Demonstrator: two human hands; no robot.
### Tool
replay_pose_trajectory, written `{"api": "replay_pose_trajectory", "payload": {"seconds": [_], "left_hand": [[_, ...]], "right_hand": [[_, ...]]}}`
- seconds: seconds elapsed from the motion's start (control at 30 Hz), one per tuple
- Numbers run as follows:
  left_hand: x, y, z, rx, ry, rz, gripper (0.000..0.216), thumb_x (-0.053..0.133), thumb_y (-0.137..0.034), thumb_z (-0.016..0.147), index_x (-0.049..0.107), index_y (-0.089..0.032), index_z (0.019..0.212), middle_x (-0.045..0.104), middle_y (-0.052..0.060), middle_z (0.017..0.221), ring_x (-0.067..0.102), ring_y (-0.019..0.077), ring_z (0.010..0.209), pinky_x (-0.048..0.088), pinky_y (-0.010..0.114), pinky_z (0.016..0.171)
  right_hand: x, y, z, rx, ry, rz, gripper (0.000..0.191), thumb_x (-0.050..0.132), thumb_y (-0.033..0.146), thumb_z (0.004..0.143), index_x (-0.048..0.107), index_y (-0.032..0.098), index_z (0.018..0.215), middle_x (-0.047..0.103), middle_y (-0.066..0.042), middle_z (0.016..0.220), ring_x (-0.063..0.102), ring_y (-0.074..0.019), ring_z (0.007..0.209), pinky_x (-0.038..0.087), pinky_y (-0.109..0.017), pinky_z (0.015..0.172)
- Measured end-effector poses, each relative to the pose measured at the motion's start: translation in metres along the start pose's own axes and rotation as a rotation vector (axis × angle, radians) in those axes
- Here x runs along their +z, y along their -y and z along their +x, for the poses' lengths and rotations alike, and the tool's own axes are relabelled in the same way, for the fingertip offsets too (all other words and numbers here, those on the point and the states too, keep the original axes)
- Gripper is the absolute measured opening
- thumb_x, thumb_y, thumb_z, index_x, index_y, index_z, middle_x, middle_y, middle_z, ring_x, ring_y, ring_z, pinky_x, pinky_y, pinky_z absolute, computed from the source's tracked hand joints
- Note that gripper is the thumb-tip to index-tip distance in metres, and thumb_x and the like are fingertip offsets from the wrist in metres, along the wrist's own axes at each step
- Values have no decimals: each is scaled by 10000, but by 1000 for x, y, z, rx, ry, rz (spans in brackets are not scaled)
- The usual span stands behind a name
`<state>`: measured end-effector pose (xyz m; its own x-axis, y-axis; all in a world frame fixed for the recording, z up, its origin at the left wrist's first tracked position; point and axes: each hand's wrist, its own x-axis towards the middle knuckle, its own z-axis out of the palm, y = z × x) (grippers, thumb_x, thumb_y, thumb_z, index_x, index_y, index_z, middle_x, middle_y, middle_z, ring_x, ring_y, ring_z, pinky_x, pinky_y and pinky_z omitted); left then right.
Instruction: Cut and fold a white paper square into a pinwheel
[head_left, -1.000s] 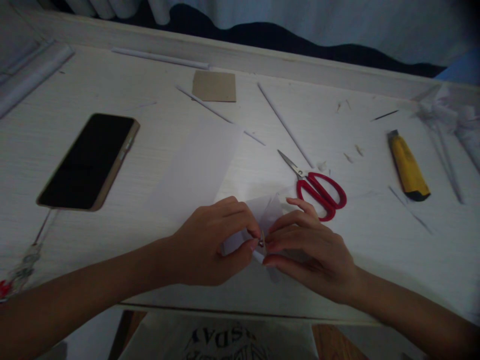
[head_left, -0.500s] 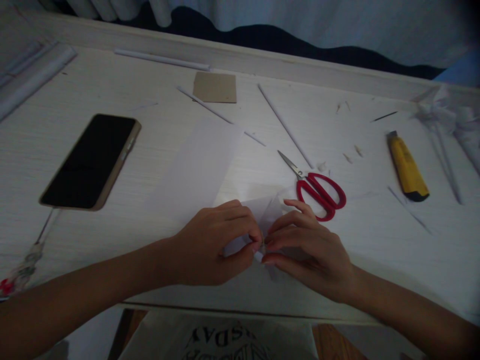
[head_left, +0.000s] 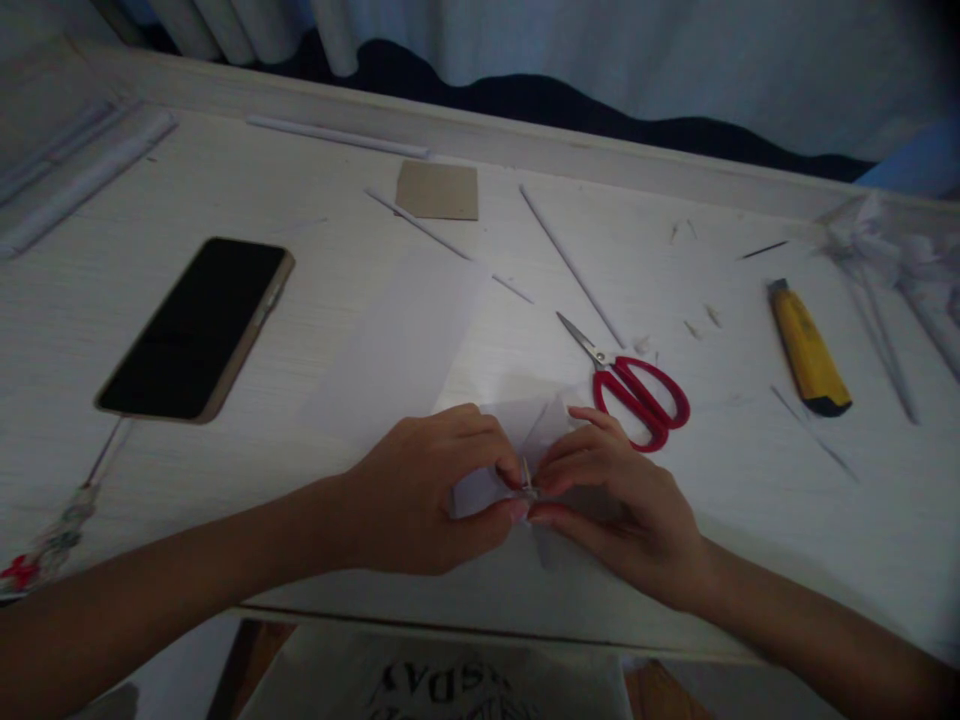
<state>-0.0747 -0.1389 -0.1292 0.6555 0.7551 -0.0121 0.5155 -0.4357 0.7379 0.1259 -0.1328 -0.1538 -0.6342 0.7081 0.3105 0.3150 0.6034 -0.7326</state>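
My left hand (head_left: 442, 490) and my right hand (head_left: 615, 490) meet near the table's front edge, each in a pinch. Between their fingertips is a small, pale, thin piece of paper (head_left: 527, 478); its exact shape is partly hidden by the fingers. Under and behind the hands lies a white paper sheet (head_left: 544, 425), mostly covered by them. Red-handled scissors (head_left: 634, 390) rest just beyond my right hand, blades slightly apart and pointing up and left. A larger white sheet (head_left: 405, 330) lies beyond my left hand.
To the left lies a phone (head_left: 195, 330) with a beaded strap (head_left: 67, 520). A yellow cutter (head_left: 810, 350) is on the right. Thin paper rolls (head_left: 570, 265), a brown card square (head_left: 437, 190) and paper scraps (head_left: 701, 322) are spread farther back. Paper rolls (head_left: 90, 185) stand out at far left.
The view has shifted slightly, so things on the table appear a little lower. Both hands stay together; the fingertips have moved slightly on the small piece, which now shows more clearly between them.
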Motion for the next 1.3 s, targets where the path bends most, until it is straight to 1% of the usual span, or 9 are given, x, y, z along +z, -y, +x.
{"api": "replay_pose_trajectory", "payload": {"seconds": [0.17, 0.37, 0.53, 0.77, 1.07, 1.3], "left_hand": [[2, 4, -1, -13, 1, -13, 100, 506, -256, 769, 549, -171, 797, 561, 10, 804, 490, 140, 809, 371, 258, 721], [2, 7, 2, -47, -17, -49, 44, 508, -198, 776, 544, -178, 792, 551, -12, 781, 488, 114, 784, 358, 237, 716], [2, 7, 0, -82, -23, -50, 46, 503, -205, 775, 534, -181, 800, 536, -14, 762, 480, 112, 732, 356, 236, 668], [2, 6, 0, -62, -21, -33, 45, 503, -206, 767, 530, -169, 770, 531, -9, 741, 481, 117, 743, 357, 238, 679], [2, 5, 1, -8, 17, -24, 69, 479, -190, 780, 540, -159, 777, 551, 6, 780, 485, 122, 783, 363, 241, 722], [3, 5, 0, -28, -7, -6, 95, 468, -214, 794, 546, -164, 816, 556, 10, 806, 485, 134, 812, 362, 252, 729]], "right_hand": [[-1, 1, 1, 37, -3, 18, 167, 655, 185, 680, 546, 200, 805, 633, 22, 756, 587, -137, 740, 264, -417, 974], [-2, 0, 2, 41, -11, 85, 195, 669, 204, 673, 554, 208, 830, 637, 14, 755, 589, -151, 738, 296, -432, 943], [-4, -1, 4, 12, -21, 89, 263, 695, 219, 640, 562, 186, 864, 643, -14, 810, 578, -171, 806, 324, -422, 924], [-6, 0, 7, -62, 5, -16, 126, 620, 169, 711, 598, 188, 833, 644, -30, 874, 568, -164, 845, 363, -401, 878], [-4, 2, 5, -51, 9, -11, 118, 617, 147, 706, 587, 187, 814, 650, -1, 788, 582, -151, 780, 353, -386, 888], [-2, 1, 4, -15, -21, 32, 116, 613, 141, 706, 584, 183, 811, 647, -5, 744, 579, -155, 760, 384, -382, 846]]}}
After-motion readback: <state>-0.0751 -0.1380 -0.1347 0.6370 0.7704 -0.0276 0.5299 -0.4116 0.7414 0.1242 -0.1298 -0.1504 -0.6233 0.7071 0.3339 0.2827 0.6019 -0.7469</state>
